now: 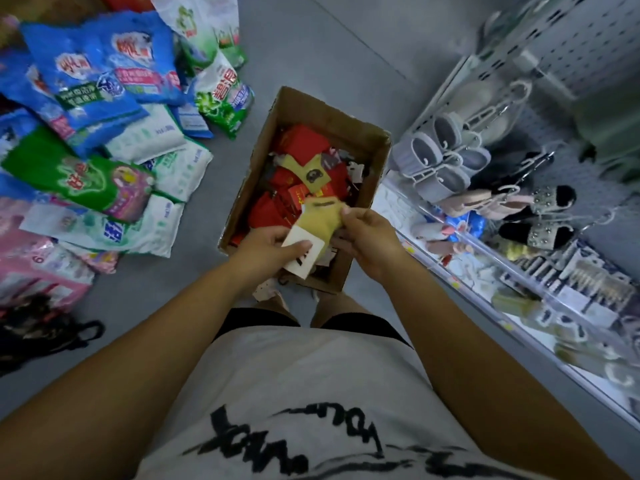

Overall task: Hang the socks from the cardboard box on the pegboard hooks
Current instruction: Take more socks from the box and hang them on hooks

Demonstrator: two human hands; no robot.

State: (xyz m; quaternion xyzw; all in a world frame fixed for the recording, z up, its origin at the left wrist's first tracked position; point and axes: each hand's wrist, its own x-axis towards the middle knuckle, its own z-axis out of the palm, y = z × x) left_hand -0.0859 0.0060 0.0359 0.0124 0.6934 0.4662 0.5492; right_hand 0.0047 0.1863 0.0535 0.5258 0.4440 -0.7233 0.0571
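Head cam, looking down: my left hand grips the white card on a yellow sock and my right hand pinches the sock's other end. Both are over the near edge of the cardboard box, which sits on the floor at 12 o'clock full of red socks. Detergent bags pile up near the box's left wall from 9 to 11, the pegboard with hanging slippers runs 1 to 3, and bare grey floor opens past the box's far edge.
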